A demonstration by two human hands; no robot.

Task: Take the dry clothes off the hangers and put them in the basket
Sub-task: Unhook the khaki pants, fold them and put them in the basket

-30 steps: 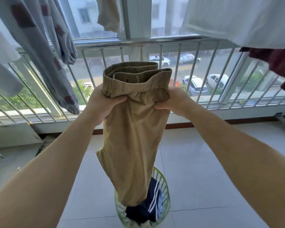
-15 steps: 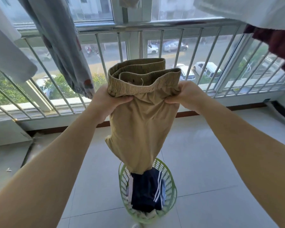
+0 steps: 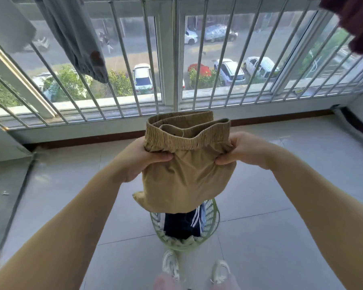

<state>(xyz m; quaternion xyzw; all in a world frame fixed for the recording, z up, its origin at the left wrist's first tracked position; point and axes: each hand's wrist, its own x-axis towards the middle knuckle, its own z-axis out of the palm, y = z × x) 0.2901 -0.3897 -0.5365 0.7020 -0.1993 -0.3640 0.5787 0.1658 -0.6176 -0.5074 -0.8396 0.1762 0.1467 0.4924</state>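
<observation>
Folded khaki trousers (image 3: 187,178) with an elastic waistband hang between my hands, directly above the green basket (image 3: 215,218). My left hand (image 3: 140,158) grips the trousers' left side just under the waistband. On the right side my right hand (image 3: 241,150) pinches the cloth at the same height. The trousers' lower edge hides the far part of the basket. Inside the basket lies a dark navy garment with white stripes (image 3: 184,223) on top of other clothes.
A grey patterned garment (image 3: 76,38) hangs at the upper left, a white one (image 3: 6,24) beside it, a dark red one (image 3: 356,19) at the upper right. A barred window railing (image 3: 176,59) runs across the back. My shoes (image 3: 170,264) stand on the tiled floor behind the basket.
Both hands have come down with the trousers toward the basket. The trouser legs have bunched up and now hang shorter. The view has tilted down.
</observation>
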